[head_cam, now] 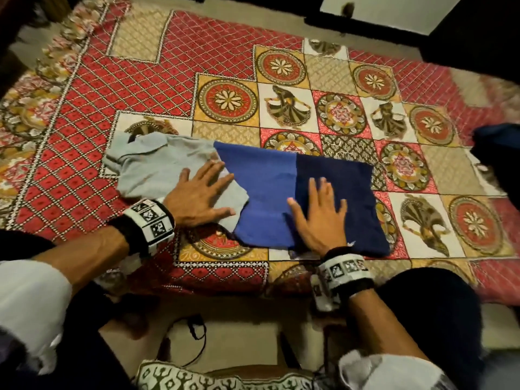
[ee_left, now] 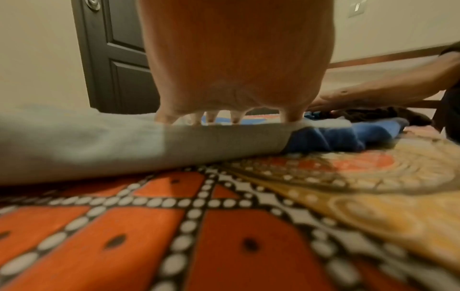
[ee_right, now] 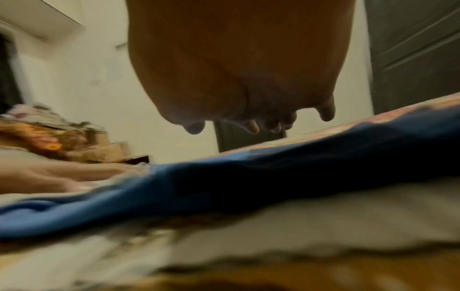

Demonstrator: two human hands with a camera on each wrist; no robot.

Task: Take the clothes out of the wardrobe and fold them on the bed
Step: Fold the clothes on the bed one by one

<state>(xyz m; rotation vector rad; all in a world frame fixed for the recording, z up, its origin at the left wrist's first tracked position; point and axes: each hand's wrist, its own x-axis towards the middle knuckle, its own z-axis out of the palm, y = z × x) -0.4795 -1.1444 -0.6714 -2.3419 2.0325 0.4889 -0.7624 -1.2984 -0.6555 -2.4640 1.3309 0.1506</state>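
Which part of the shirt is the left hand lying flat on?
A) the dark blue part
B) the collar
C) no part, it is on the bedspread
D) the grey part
D: in the head view the left hand lies flat with spread fingers on the grey part of the shirt, while the right hand lies on the dark blue part.

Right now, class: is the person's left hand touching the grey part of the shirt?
Touching. The head view shows the left hand lying flat, fingers spread, on the grey part of the shirt, with no gap visible.
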